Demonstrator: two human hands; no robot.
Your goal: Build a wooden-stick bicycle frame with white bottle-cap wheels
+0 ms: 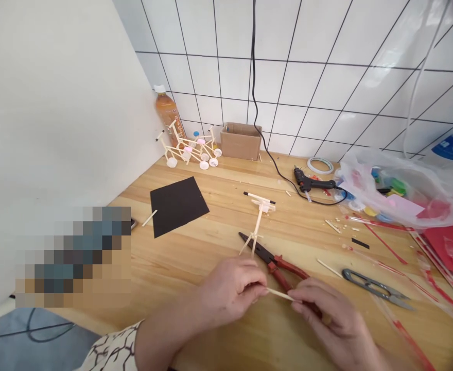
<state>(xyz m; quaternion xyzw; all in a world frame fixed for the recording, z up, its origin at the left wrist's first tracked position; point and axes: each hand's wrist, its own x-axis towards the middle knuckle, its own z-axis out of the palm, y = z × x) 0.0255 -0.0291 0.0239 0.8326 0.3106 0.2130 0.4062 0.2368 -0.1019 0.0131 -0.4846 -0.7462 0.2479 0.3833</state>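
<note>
A thin pale wooden stick is stretched between my two hands near the table's front edge. My left hand pinches its left end, and my right hand pinches the other end between thumb and fingers. Just beyond them lie red-handled pliers, their handles running partly behind my right hand. A small stick frame with a black-tipped crossbar rests by the plier jaws; my left hand is close to its near end.
Black card lies left. Finished stick bicycles, a drink bottle and a cardboard box stand by the wall. Rightward are a glue gun, a tape roll, thread snips and a plastic bag of caps.
</note>
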